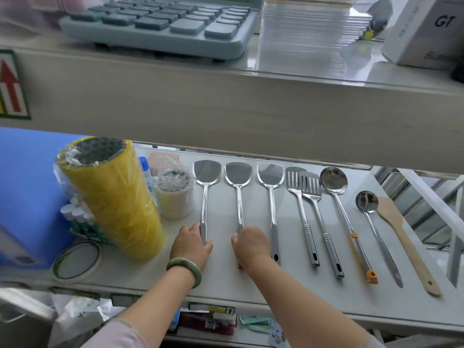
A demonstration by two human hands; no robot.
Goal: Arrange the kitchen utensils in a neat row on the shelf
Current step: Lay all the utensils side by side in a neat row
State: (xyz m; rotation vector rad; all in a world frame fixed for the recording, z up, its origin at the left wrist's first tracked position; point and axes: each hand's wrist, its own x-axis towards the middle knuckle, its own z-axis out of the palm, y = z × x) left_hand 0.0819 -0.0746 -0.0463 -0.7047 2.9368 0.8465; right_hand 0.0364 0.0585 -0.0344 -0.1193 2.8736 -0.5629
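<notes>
Lying heads away and handles toward the person, eight utensils already form a row on the pale shelf, so the job looks nearly done. Counted from the left: three solid steel turners, the first steel turner, the second steel turner and the third steel turner; two slotted steel spatulas; one large steel spoon with an orange-trimmed handle; one small steel ladle; one wooden spatula.

The left hand, with a green bangle on its wrist, has its fingers curled about the first turner's handle. The right hand closes on the second turner's handle, and its outer edge lies just beside the third.

What seems left is evening out: the two slotted heads overlap, the ladle and wooden spatula splay rightward and touch, and the handle ends stop at different depths.

Left of the row stand a tall yellow wrapped roll and a short pale tape roll.
</notes>
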